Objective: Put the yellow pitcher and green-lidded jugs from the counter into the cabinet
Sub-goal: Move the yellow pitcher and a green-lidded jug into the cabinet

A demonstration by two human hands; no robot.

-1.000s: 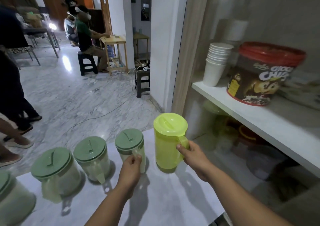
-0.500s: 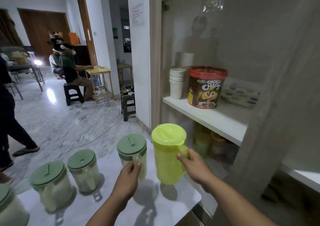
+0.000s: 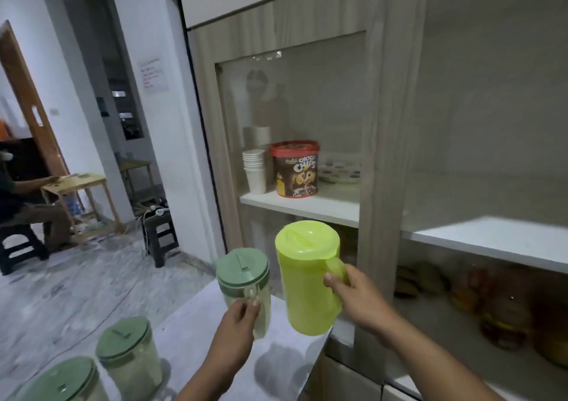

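My right hand (image 3: 358, 297) grips the handle of the yellow pitcher (image 3: 304, 280) and holds it up off the white counter (image 3: 276, 367), in front of the cabinet (image 3: 378, 154). A clear jug with a green lid (image 3: 244, 280) hangs to the left of the pitcher, with my left hand (image 3: 238, 324) closed on its handle. Two more green-lidded jugs stand on the counter at the lower left, one (image 3: 129, 354) behind the other (image 3: 61, 382). The cabinet's right section is open, with a bare white shelf (image 3: 485, 241).
Behind the cabinet's glass door (image 3: 295, 118), a shelf holds stacked paper cups (image 3: 254, 170), a Choco Chips tub (image 3: 295, 168) and a dotted dish (image 3: 339, 170). Dark items fill the lower shelf (image 3: 498, 314). A person sits at a small wooden table (image 3: 76, 185) far left; a black stool (image 3: 161, 234) stands nearby.
Both hands have lifted their containers off the counter and carried them up and right, toward the cabinet. My view has turned right, which brings the open right section into sight.
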